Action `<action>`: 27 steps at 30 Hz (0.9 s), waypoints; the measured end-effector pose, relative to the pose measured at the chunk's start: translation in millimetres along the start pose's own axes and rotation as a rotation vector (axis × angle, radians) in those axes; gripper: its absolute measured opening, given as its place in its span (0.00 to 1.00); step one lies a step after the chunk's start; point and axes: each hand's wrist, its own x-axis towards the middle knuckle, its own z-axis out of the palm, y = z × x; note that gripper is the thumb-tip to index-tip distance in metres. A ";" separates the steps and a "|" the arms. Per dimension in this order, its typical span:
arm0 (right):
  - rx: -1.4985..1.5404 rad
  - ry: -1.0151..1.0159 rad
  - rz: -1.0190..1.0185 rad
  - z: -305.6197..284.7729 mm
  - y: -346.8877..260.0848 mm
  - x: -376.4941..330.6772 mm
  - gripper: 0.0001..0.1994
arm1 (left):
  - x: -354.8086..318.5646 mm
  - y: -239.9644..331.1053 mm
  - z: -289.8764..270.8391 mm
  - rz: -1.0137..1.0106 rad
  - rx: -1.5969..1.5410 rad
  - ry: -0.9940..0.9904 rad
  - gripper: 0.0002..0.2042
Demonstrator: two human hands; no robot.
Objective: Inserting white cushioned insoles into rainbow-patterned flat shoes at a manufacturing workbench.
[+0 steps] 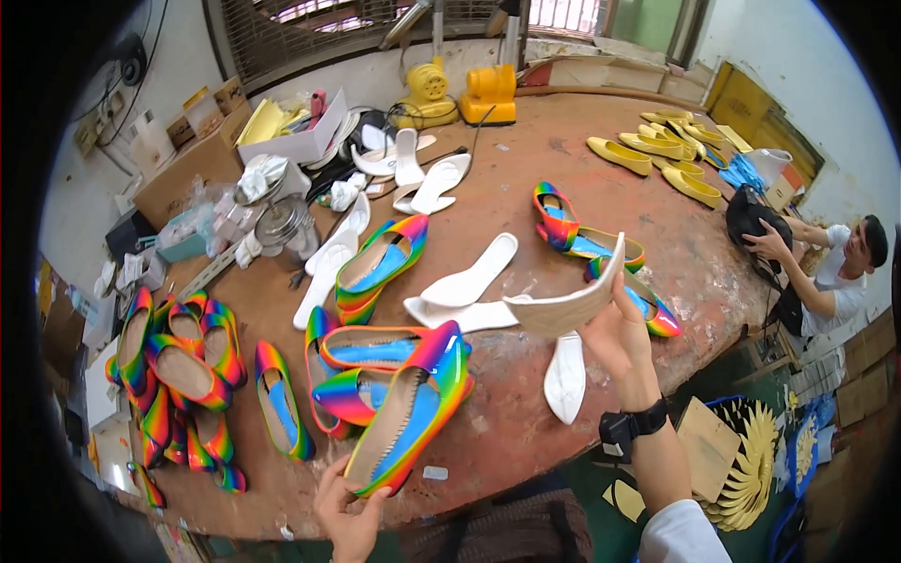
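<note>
Pinched at its heel, a rainbow flat shoe [434, 394] with a blue patch inside is in my left hand [349, 511], above the table's near edge. My right hand [621, 333] is closed on a white insole [563, 308], raised and curved, its edge toward me. More rainbow shoes [366, 351] lie just behind the held one, partly hidden by it. White insoles [474, 272] rest at the table's middle, and another single insole [565, 380] lies below my right hand. Rainbow shoes [591, 244] also sit behind the raised insole, which partly covers them.
A pile of rainbow shoes [178, 366] stands at left. Yellow shoes [657, 145] gather at the far right. Two yellow blowers [488, 96] stand at the back, near a white box [298, 136] and a metal jar [284, 225]. A person [831, 272] handles something black at right.
</note>
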 end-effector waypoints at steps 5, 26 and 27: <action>0.301 -0.061 0.199 -25.7 14.4 -39.5 0.20 | -15.4 -25.3 22.8 0.134 0.097 -0.087 0.14; 0.094 0.133 0.592 -46.5 127.1 -153.5 0.30 | 33.6 -62.2 141.9 0.427 0.583 -0.051 0.17; 0.064 0.130 0.601 -45.0 131.3 -152.9 0.32 | 37.1 -68.6 144.8 0.447 0.545 -0.050 0.14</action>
